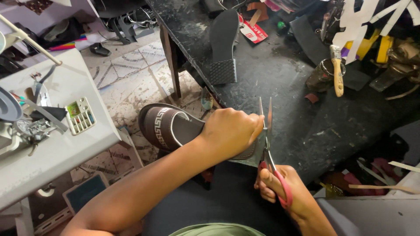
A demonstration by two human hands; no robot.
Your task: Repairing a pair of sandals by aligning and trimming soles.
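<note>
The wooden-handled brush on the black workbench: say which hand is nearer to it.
Right. The right hand, holding the red-handled scissors, sits below the brush. The left hand, gripping the brown sandal, lies further off to the brush's left.

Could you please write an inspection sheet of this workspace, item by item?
Surface: black workbench, scuffed and stained.
Job's things: brown slide sandal; red-handled scissors, blades open at the sandal's heel end.
Clutter: loose black sole, brush on a tin, paper scraps.
Grippers: left hand grips the sandal's heel; right hand holds the scissors.
Cables: nothing seen.
Surroundings: tiled floor; white table with a small compartment box.
</note>
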